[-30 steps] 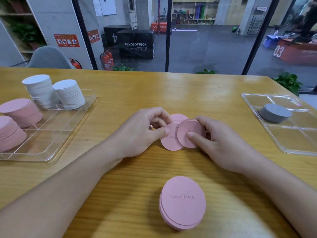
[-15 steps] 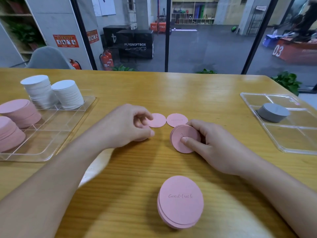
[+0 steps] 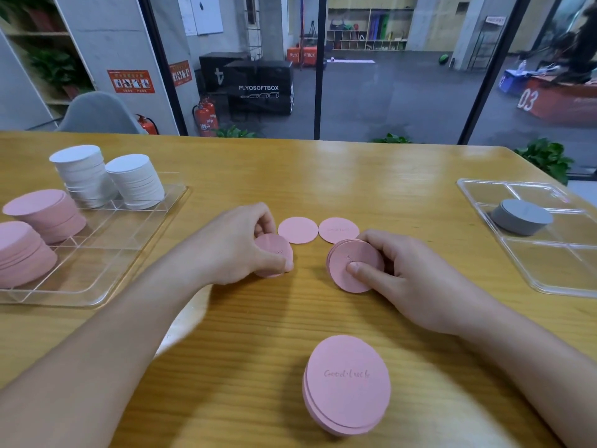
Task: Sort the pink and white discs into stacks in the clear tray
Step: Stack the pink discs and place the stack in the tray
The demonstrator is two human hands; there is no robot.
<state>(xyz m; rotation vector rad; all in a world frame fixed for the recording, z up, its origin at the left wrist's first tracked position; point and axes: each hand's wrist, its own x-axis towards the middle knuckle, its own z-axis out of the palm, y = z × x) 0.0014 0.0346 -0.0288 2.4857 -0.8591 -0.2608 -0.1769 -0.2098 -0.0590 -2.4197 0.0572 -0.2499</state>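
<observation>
Hands [image 3: 245, 244] [image 3: 400, 273] each grip pink discs [image 3: 350, 270], 2 loose btwn.

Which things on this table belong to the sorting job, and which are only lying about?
Part of the job:
- left hand, holding a pink disc
- right hand, holding a small pink pile
- two loose pink discs
- "Good luck" pink stack
- white stacks
- left clear tray

Lying about:
- right clear tray
- grey disc stack

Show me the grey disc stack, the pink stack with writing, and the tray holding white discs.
grey disc stack [image 3: 520, 215], head view, its top face.
pink stack with writing [image 3: 347, 383], head view, top disc's face.
clear tray [image 3: 97, 286], head view, bare near floor.
</observation>
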